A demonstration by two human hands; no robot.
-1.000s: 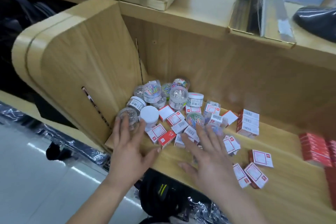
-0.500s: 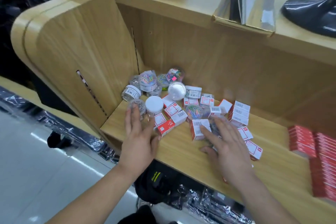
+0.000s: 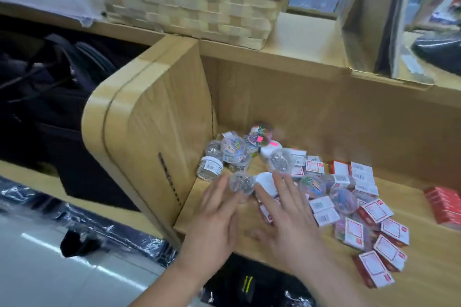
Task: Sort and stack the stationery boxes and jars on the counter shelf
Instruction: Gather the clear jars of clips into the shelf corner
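Since both hands are flat and fanned rather than curled, neither has hold of anything. The left hand [image 3: 214, 227] reaches with straight fingers toward a small clear plastic jar of silver clips [image 3: 240, 183]. Its fingertips are at the jar or just short of it (motion blur hides the contact). The right hand [image 3: 291, 227] lies just beside it, fingers spread over a round white-lidded jar [image 3: 267, 182].

Most of the clear round clip jars [image 3: 232, 152] crowd into the back left corner of the pale wooden counter shelf [image 3: 429, 257]. The rounded wooden side panel [image 3: 154, 147] and the back wall probably stop them rolling there. The small red-and-white cardboard boxes [image 3: 374, 212] lie loose and tilted from the middle toward the front right edge, with a few jars of coloured clips among them. A neat stack of red boxes [image 3: 444, 207] stands at the right edge, well apart.

Open palms suit herding round jars away from the boxes, so the sorting looks barely begun.
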